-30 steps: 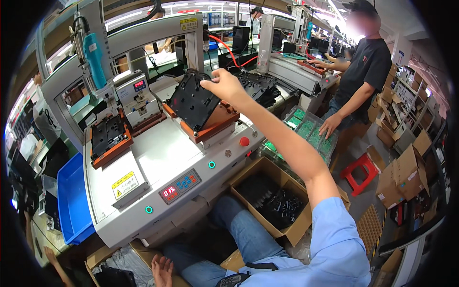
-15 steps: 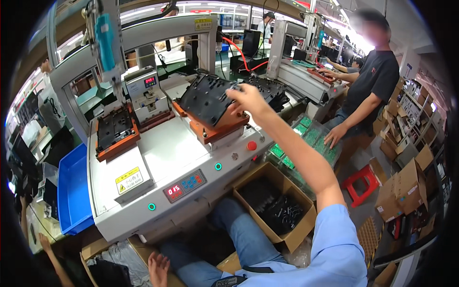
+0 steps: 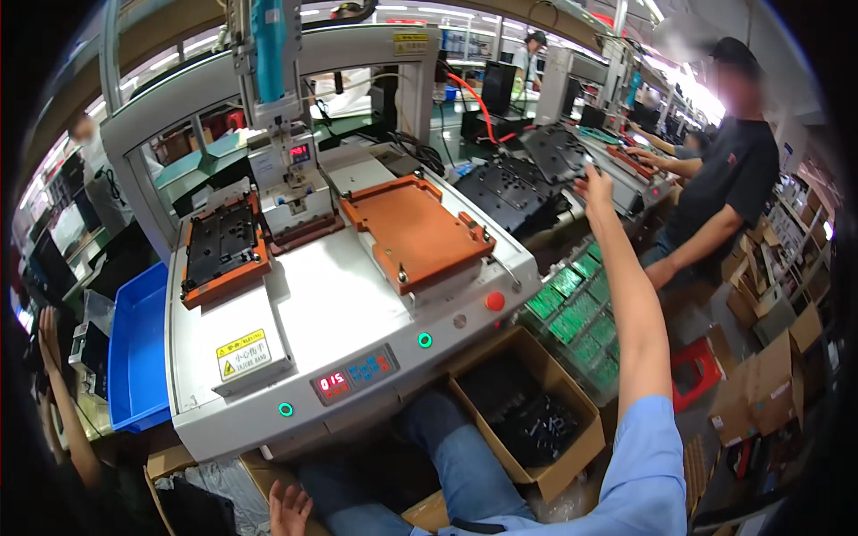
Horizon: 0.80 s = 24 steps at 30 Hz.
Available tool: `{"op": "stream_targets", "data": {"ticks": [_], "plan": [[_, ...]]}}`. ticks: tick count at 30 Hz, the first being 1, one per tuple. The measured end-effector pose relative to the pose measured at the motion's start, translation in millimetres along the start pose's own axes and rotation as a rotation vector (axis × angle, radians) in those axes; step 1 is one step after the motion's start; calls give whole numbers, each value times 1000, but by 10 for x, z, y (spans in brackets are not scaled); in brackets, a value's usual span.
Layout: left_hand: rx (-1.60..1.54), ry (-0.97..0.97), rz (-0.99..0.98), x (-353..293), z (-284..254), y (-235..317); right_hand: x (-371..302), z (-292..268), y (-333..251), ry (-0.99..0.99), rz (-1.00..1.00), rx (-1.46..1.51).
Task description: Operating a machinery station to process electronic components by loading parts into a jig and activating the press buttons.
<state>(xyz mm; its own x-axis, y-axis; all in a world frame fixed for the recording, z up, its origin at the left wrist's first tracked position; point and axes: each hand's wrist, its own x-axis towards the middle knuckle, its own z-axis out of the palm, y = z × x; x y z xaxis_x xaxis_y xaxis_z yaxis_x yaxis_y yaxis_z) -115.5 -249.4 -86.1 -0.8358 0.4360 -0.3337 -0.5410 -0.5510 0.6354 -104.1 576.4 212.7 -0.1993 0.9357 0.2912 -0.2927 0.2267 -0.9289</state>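
At the right, my right hand (image 3: 597, 189) grips the edge of a black plastic panel (image 3: 556, 154), tilted and raised over a pile of similar black panels (image 3: 502, 198). Whether the held panel touches the pile I cannot tell. Low in the picture, by my lap, my left hand (image 3: 290, 509) is open with its fingers apart and nothing in it. The orange fixture (image 3: 420, 228) on the right of the white machine (image 3: 308, 290) is bare. Another black panel (image 3: 223, 241) lies in the left orange fixture (image 3: 217, 292), under the machine's upright head (image 3: 284, 159).
Left of the machine stands a blue bin (image 3: 141, 348). An open cardboard box (image 3: 572, 456) with black parts is beside my knee. Green circuit boards (image 3: 572, 313) lie in clear trays near my right forearm. A co-worker (image 3: 728, 179) stands at the right, by a red stool (image 3: 688, 375).
My right hand has carried the black panel off the right fixture, rightward to the pile, baring the orange surface. My left hand stays low by my lap. The view has shifted slightly.
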Motion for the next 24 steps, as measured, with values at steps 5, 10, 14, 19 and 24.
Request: {"op": "stream_targets", "data": {"ticks": [5, 10, 14, 19, 24], "plan": [[-55, 5, 6, -84, -64, 31, 122, 15, 261, 139, 48, -17], [-69, 33, 4, -128, 9, 30, 264, 78, 501, -132, 86, -81], [-65, 30, 9, -69, 31, 7, 445, 37, 655, 21, 4, -332], [-107, 35, 7, -35, 39, -16, -261, -125, 561, 183, -307, -367], [-38, 30, 93, -149, -94, -35, -2496, -23, -87, -260, -295, -91]]}}
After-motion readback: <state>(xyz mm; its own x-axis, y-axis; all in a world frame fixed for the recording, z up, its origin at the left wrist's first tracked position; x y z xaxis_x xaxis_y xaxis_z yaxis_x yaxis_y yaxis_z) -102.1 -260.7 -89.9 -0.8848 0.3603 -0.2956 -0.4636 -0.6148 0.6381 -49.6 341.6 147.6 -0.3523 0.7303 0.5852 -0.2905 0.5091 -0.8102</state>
